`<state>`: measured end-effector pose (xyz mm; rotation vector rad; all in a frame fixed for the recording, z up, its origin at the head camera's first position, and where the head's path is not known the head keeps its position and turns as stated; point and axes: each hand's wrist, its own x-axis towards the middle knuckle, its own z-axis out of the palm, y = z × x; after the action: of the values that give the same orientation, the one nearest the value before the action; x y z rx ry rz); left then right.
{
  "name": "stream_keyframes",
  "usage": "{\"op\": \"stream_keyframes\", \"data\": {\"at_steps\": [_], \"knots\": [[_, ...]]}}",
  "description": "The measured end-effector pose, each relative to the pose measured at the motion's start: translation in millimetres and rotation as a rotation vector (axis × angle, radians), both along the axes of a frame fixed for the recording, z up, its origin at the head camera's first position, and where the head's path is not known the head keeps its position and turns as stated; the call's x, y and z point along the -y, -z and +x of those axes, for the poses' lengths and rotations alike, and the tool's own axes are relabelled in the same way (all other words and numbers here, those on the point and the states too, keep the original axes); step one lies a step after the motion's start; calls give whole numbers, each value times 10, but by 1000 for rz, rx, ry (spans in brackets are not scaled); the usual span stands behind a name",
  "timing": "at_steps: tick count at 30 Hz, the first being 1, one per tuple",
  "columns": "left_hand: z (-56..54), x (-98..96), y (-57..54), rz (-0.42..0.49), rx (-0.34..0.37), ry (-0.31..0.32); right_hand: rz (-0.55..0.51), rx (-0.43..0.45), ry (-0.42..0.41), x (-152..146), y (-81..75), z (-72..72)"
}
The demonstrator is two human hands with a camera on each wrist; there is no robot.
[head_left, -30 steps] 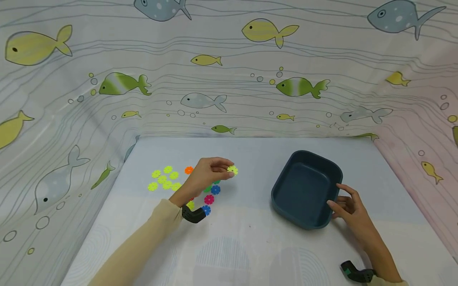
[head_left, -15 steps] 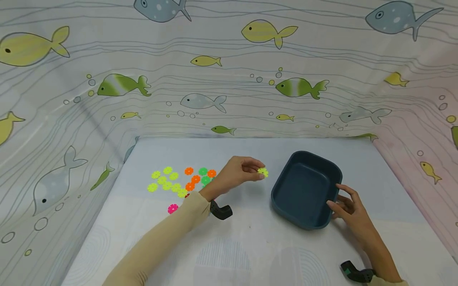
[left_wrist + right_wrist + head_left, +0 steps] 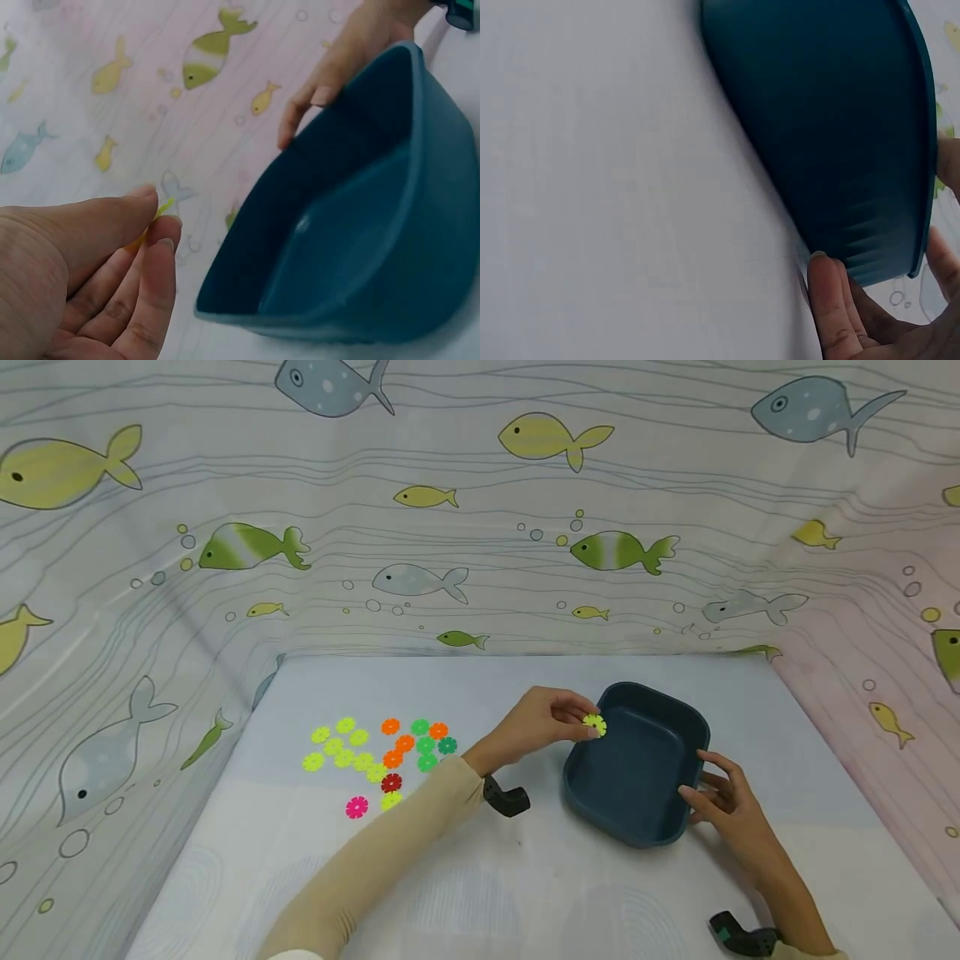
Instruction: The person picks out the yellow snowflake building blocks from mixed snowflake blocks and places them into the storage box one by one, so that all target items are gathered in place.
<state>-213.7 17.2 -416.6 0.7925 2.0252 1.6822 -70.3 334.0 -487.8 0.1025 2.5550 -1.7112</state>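
Observation:
My left hand pinches a yellow notched plastic disc between thumb and fingertips. In the head view the disc overlaps the left rim of a dark blue rectangular tub. The left wrist view shows the disc edge-on as a thin yellow sliver, beside the tub's opening. My right hand grips the tub's right side, with the thumb at the rim and other fingers outside. From the right wrist, fingertips show low against the tub's outer wall. Nothing lies on the visible tub floor.
Several yellow discs lie flat on the table's left, with orange ones, green ones, a dark red one and a pink one near them. My left sleeve crosses in front of the group. A fish-patterned cloth stands behind.
My left hand has carried the yellow disc rightward from over the loose discs to the tub's left rim. The right hand keeps its hold on the tub. The view has tilted slightly.

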Motion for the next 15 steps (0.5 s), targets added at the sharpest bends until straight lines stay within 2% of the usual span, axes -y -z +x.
{"op": "stream_keyframes", "data": {"at_steps": [9, 15], "knots": [[-88, -430, -17, 33, 29, 66, 33, -42, -24, -6, 26, 8], [-114, -674, -31, -31, -23, 76, 46, -3, -13, -2, 1, -5]]}}
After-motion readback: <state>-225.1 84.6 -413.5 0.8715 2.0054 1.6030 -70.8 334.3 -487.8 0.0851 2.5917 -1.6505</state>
